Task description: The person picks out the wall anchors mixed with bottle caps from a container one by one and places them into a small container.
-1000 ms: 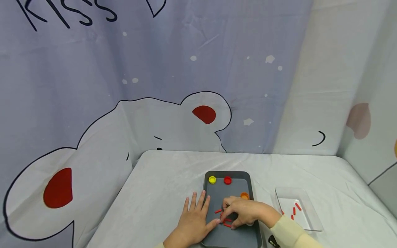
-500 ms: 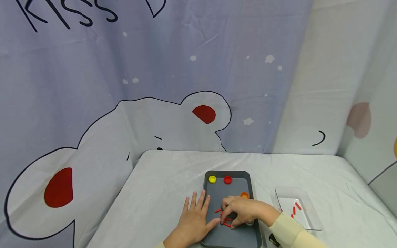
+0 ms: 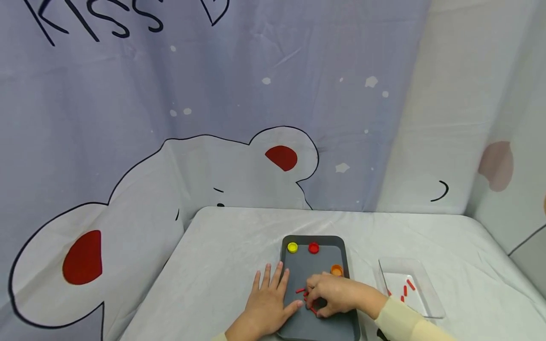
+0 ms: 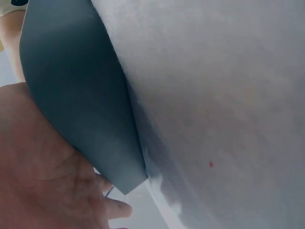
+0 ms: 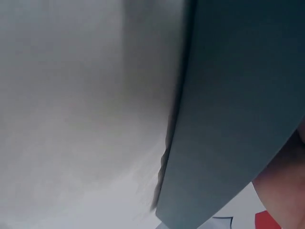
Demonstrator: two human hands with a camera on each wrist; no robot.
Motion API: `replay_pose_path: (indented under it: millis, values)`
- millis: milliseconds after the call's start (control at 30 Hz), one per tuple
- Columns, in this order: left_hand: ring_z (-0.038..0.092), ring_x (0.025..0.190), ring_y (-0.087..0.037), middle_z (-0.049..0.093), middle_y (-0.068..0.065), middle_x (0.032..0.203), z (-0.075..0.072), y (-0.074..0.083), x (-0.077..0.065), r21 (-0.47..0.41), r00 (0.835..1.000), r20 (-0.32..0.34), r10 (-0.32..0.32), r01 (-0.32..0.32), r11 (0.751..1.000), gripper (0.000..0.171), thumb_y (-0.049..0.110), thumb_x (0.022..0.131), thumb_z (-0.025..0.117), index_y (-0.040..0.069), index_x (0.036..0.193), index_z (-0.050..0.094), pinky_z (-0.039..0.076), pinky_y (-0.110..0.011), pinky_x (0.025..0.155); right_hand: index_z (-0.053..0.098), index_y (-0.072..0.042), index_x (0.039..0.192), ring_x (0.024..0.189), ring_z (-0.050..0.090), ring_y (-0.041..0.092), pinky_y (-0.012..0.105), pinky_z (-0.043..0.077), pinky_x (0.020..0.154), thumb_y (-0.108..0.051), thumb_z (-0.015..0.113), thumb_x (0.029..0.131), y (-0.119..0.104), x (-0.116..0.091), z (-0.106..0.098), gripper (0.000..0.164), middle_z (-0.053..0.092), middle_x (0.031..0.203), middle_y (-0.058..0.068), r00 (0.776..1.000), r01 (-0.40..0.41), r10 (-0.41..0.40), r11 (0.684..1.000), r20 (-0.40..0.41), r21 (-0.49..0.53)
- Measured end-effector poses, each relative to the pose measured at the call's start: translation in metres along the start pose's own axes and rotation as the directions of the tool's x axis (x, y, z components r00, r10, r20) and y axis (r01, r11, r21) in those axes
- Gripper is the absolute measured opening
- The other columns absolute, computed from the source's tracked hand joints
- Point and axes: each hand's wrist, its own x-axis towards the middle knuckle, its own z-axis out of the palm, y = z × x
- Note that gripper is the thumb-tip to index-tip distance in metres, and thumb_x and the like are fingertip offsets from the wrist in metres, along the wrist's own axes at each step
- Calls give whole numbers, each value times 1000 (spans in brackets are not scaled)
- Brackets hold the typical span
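Note:
A dark grey tray (image 3: 304, 327) lies on the white-covered table. Several short red sticks (image 3: 300, 290) are clustered in its middle. My left hand (image 3: 266, 303) rests across the tray's left rim, fingers straight and spread, its thumb tip beside the red sticks. Over the cluster my right hand (image 3: 334, 293) is bent, with index finger and thumb curled around a red stick (image 3: 313, 310) low on the tray; the palm hides part of the pile. In the left wrist view the palm (image 4: 43, 167) is against the tray's outer wall (image 4: 86, 95). The right wrist view mostly shows the tray wall (image 5: 228, 105).
Along the tray's far end sit a yellow cap (image 3: 292, 247) and a red cap (image 3: 313, 247); an orange cap (image 3: 337, 270) is by the right rim. A clear plastic box (image 3: 431, 296) with several red sticks stands to the right. A printed curtain (image 3: 239, 94) hangs behind.
My right hand has shifted slightly to the right and down, and its fingers have moved among the red sticks. My left hand stays in place.

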Motion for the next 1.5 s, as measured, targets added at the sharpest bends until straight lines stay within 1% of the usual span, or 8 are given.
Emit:
replay_pose_path:
  millis: [267,533,633,767,900,1067,1300,1500]
  values:
    - [14,154,-41,19,-9,169,1,-1,0,14,1000,-26,2,-1,1000,87,72,97,39,12,160,33,14,-63,119,76,-26,91,77,43,-5,14,30,68,-28,85,79,-10,-3,7,15,48,85,-17,996,35,-45,991,-74,-127]
    - [13,155,-40,19,-8,169,1,-1,2,6,1000,-5,-16,16,1000,88,73,96,41,13,160,32,12,-63,120,77,-22,101,73,44,-7,9,36,68,-18,79,86,-17,-22,2,17,54,83,-15,973,-26,53,992,-224,125]
    - [14,154,-41,21,-9,169,1,-1,3,4,1000,-14,-17,17,1000,88,73,96,41,13,160,33,13,-63,120,75,-20,103,67,49,0,10,41,62,-9,78,84,-20,-33,-1,23,55,79,-11,929,10,72,976,-364,218]
    - [15,154,-42,22,-9,168,2,-1,2,2,1000,-21,-22,22,1000,88,73,96,41,13,159,35,13,-64,120,73,-21,109,63,53,12,14,46,58,3,78,81,-21,-48,0,37,57,76,-5,838,73,111,948,-535,310]
    - [14,154,-43,22,-10,168,3,-2,1,-7,1000,-19,-16,16,1000,88,72,96,42,12,159,35,12,-64,119,73,-18,112,66,54,11,17,48,59,10,78,78,-17,-67,3,44,56,76,-5,753,91,168,931,-637,353]
    - [13,154,-43,22,-10,168,4,-3,2,-11,1000,-25,-5,4,1000,88,72,96,42,11,159,34,12,-65,119,73,-14,113,68,54,7,19,47,60,12,79,78,-12,-95,0,45,54,74,-7,679,30,251,930,-690,368]
    - [13,154,-43,21,-10,168,6,-4,3,-11,1000,-14,-4,4,1000,89,73,96,41,12,159,34,12,-65,119,72,-8,115,64,53,8,22,45,57,16,72,82,-10,-141,-12,40,54,73,-4,607,-87,423,877,-673,473]
    - [12,154,-43,20,-10,169,6,-4,4,-17,1000,-14,-6,6,1000,89,73,96,41,12,160,33,11,-64,120,72,-3,116,71,51,10,25,42,62,15,71,85,-7,-173,-17,35,53,76,-4,546,-196,503,854,-670,482]
